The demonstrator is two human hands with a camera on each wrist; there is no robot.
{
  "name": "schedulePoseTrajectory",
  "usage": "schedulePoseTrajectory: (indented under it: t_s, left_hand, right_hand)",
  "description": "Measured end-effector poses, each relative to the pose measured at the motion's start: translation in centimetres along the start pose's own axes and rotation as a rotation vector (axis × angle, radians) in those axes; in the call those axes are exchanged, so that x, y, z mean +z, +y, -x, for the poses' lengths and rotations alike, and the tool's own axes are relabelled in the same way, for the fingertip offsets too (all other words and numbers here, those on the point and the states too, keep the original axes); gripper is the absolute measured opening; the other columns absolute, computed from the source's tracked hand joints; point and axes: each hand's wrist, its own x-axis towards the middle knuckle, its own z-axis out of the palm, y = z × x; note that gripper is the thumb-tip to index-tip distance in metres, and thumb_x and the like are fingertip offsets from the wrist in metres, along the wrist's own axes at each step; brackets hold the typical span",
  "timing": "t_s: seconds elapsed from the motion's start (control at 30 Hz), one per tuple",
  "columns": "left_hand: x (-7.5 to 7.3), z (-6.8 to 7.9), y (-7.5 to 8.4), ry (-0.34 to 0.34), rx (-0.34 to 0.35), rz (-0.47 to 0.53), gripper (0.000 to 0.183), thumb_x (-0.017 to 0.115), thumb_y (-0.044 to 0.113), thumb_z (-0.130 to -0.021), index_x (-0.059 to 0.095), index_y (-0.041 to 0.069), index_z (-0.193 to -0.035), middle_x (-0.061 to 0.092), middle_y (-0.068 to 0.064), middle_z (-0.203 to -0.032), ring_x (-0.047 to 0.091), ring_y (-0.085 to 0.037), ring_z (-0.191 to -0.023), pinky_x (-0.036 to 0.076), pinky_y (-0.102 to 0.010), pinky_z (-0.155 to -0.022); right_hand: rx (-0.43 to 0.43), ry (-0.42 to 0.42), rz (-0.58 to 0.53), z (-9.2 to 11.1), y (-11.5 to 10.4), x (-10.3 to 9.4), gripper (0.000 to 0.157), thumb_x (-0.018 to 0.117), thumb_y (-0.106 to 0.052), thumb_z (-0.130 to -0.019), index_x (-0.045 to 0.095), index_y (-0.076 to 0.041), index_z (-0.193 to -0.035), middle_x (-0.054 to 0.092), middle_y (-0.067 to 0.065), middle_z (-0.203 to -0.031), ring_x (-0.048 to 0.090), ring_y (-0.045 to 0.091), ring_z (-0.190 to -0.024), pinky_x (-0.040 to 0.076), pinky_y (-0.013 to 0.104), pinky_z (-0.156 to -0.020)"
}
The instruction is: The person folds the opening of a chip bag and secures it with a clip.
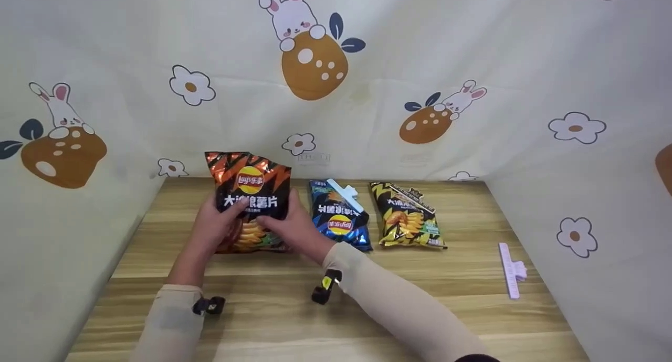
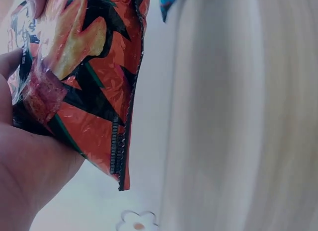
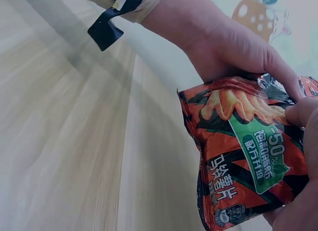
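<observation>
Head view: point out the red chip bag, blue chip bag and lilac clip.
Red chip bag point(image 1: 259, 196): head view, printed front.
Blue chip bag point(image 1: 340, 224): head view, logo.
Lilac clip point(image 1: 508, 271): head view, long bar.

Can't tell if it's in a home or a lab tbh, but it looks like a little tabletop booth: wood-grain table point(image 1: 504, 328) across the bottom of the frame, creased pale sheeting point(image 1: 236, 126) walling it in at left, back and right. Sheeting's got a cartoon bunny point(image 1: 289, 22) at top centre and flowers point(image 1: 576, 128) toward the right edge.
</observation>
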Motion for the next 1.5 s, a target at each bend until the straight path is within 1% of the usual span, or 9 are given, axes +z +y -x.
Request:
schedulePoseTrajectory:
  t_s: [0.17,0.4,0.63,0.83,0.97,1.13,1.33,1.43,1.5]
  left_hand:
    - [1.4,1.0,1.3,-0.05,0.032,0.039,0.082,0.08,0.039,-0.104,0.039,0.013,-0.169,0.063,-0.02,-0.148,0.069,-0.021,-0.115,0.058,-0.027,-0.097]
    - [3.9,1.7,2.4,-0.104,0.092,0.108,0.076,0.083,0.029,-0.102,0.045,0.013,-0.165,0.068,-0.019,-0.141,0.071,-0.028,-0.114,0.061,-0.033,-0.096]
    - [6.5,2.6,2.3,-0.172,0.108,0.141,0.083,0.086,0.028,-0.099,0.042,0.015,-0.168,0.067,-0.017,-0.145,0.071,-0.034,-0.124,0.062,-0.043,-0.102]
    - [8.4,3.3,2.1,-0.202,0.134,0.15,0.085,0.091,0.018,-0.094,0.046,0.014,-0.166,0.071,-0.018,-0.136,0.073,-0.032,-0.112,0.064,-0.039,-0.095]
    - [9.6,3.6,2.1,-0.234,0.152,0.164,0.091,0.094,0.014,-0.09,0.044,0.016,-0.167,0.071,-0.017,-0.136,0.073,-0.033,-0.111,0.063,-0.04,-0.097]
    - [10.9,3.9,2.2,-0.235,0.152,0.165,0.099,0.097,0.017,-0.087,0.041,0.018,-0.169,0.07,-0.013,-0.142,0.072,-0.031,-0.121,0.059,-0.042,-0.106]
    - [12.2,4.5,2.5,-0.243,0.155,0.158,0.099,0.098,0.021,-0.086,0.042,0.02,-0.168,0.069,-0.012,-0.143,0.072,-0.031,-0.122,0.059,-0.044,-0.107]
    - [12.8,4.7,2.4,-0.257,0.171,0.137,0.097,0.098,0.022,-0.085,0.044,0.017,-0.165,0.069,-0.012,-0.142,0.071,-0.031,-0.123,0.058,-0.044,-0.109]
    - [13.1,4.9,2.4,-0.264,0.184,0.113,0.094,0.099,0.022,-0.085,0.046,0.014,-0.163,0.07,-0.012,-0.141,0.071,-0.031,-0.123,0.058,-0.045,-0.109]
  right_hand:
    - [-0.04,-0.034,-0.011,1.6,-0.7,-2.0,0.086,0.092,-0.031,-0.092,0.037,-0.028,-0.159,0.063,-0.004,-0.142,0.069,0.016,-0.125,0.06,0.036,-0.105]
    - [-0.066,-0.042,0.052,3.7,-1.9,-4.9,0.092,0.09,-0.03,-0.094,0.032,-0.026,-0.165,0.061,0.001,-0.147,0.066,0.02,-0.13,0.059,0.039,-0.106]
    - [-0.092,-0.026,0.13,5.8,-1.9,-7.7,0.098,0.09,-0.033,-0.093,0.028,-0.019,-0.168,0.061,0.007,-0.148,0.066,0.023,-0.13,0.057,0.041,-0.109]
    - [-0.134,-0.018,0.141,7.3,-1.6,-9.8,0.094,0.09,-0.027,-0.094,0.031,-0.016,-0.166,0.06,0.009,-0.151,0.064,0.025,-0.135,0.053,0.042,-0.115]
    - [-0.151,-0.019,0.106,8.1,-1.4,-11.0,0.094,0.091,-0.021,-0.094,0.031,-0.017,-0.166,0.06,0.011,-0.152,0.065,0.027,-0.134,0.055,0.042,-0.114]
    - [-0.171,-0.02,0.107,9.0,-1.5,-12.3,0.095,0.091,-0.017,-0.093,0.031,-0.02,-0.167,0.056,0.011,-0.156,0.064,0.028,-0.136,0.055,0.041,-0.113]
    - [-0.213,-0.052,0.126,10.3,-1.6,-13.9,0.108,0.091,-0.018,-0.094,0.02,-0.035,-0.174,0.05,0.006,-0.161,0.059,0.027,-0.142,0.052,0.043,-0.117]
    - [-0.2,-0.072,0.153,10.8,-1.5,-14.6,0.102,0.091,-0.022,-0.095,0.025,-0.038,-0.171,0.057,0.004,-0.157,0.061,0.026,-0.141,0.052,0.044,-0.117]
    - [-0.2,-0.072,0.204,11.2,-1.5,-15.0,0.095,0.091,-0.024,-0.095,0.031,-0.035,-0.168,0.06,0.002,-0.155,0.061,0.024,-0.142,0.05,0.043,-0.118]
